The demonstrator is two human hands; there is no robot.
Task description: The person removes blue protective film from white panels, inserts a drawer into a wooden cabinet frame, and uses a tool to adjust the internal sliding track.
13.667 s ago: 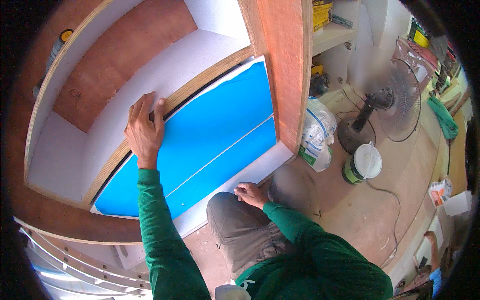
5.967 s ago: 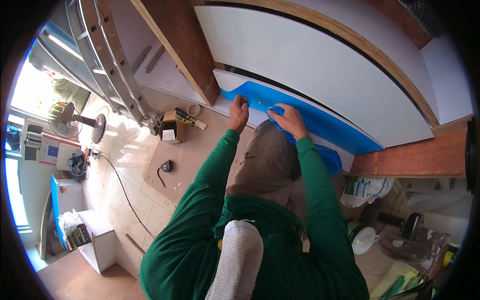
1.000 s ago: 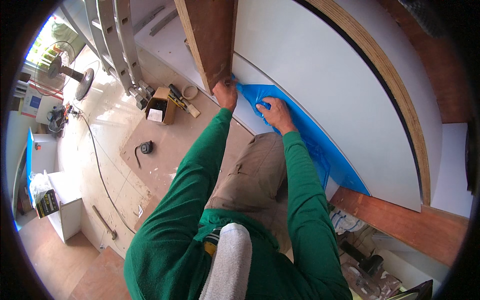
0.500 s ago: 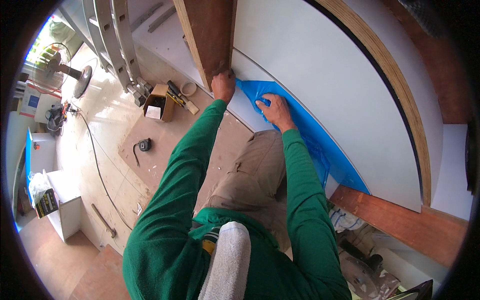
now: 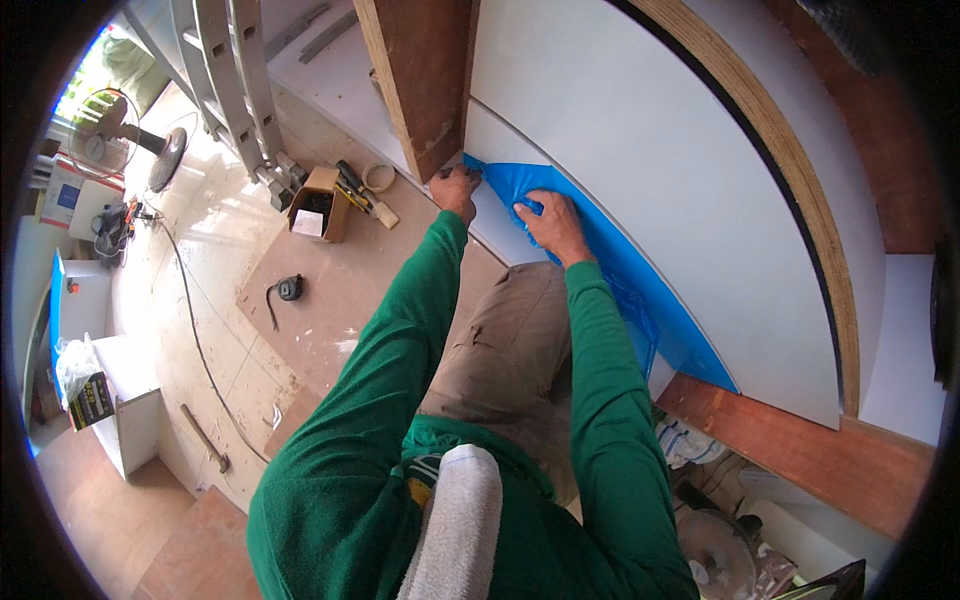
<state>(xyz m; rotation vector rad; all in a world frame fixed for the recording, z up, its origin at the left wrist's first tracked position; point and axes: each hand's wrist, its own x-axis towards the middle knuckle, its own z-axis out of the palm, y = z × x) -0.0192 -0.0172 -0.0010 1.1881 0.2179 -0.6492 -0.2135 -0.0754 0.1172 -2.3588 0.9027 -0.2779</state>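
Bunched blue plastic film (image 5: 690, 335) lies along the edge of a large white panel (image 5: 640, 170). My right hand (image 5: 558, 226) is closed on a crumpled fold of the film, with thumb and fingers pinched together. At the film's far left tip, beside the foot of a brown wooden upright (image 5: 425, 90), is my left hand (image 5: 455, 192). Its fingers are curled close to the film, and what they hold, if anything, is hidden. A white strip of surface shows between the two hands.
On the brown floor board stand an open cardboard box (image 5: 318, 205), a tape roll (image 5: 379, 178), a brush (image 5: 383, 212) and a tape measure (image 5: 289, 288). A ladder (image 5: 235, 90) and fan (image 5: 110, 135) are farther left. A reddish plank (image 5: 790, 445) lies at right.
My left hand has come down a little toward me, away from the upright's lower edge, and its fingers have turned toward the film. The right hand has hardly moved and still grips the film.
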